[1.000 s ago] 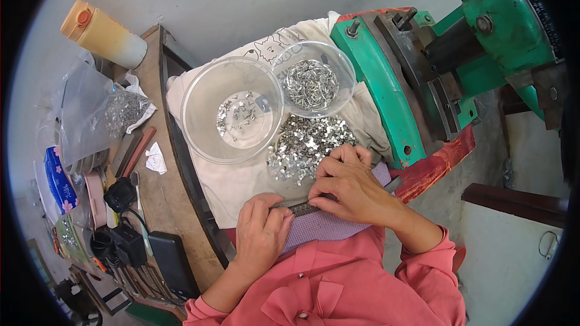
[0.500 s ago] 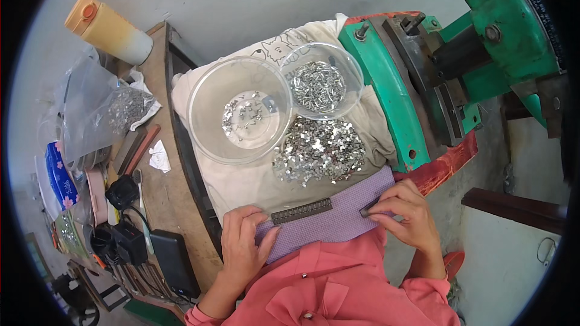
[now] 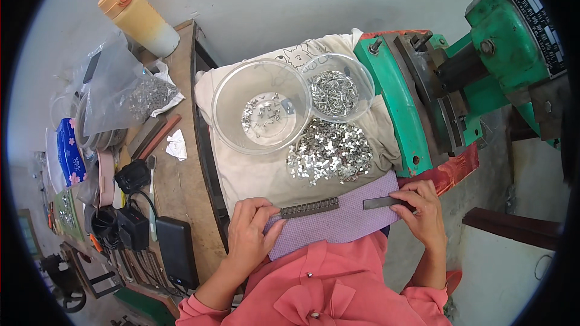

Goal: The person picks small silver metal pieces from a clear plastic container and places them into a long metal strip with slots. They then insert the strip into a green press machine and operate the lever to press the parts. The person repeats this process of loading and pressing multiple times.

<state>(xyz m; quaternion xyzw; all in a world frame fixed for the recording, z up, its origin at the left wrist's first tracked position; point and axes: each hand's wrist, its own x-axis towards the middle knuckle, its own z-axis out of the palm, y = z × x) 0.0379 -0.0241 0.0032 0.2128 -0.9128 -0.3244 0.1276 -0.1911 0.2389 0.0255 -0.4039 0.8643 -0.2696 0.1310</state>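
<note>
Under your left hand (image 3: 251,235) lies a dark metal strip (image 3: 310,207), its upper edge toothed and matt. Your right hand (image 3: 423,211) pinches a second flat bar (image 3: 380,203), probably metal too, though it shows dull and small. Both rest on a lilac mat (image 3: 338,223) with a rough, woven-looking grain. The heap of small parts (image 3: 329,152) glints like bright metal on plain beige cloth (image 3: 254,175). The bowls (image 3: 261,107) are clear, glossy plastic.

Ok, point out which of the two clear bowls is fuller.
The smaller clear glass bowl, nearer the green machine, is heaped with small silver metal pieces; the larger clear bowl holds only a few.
</note>
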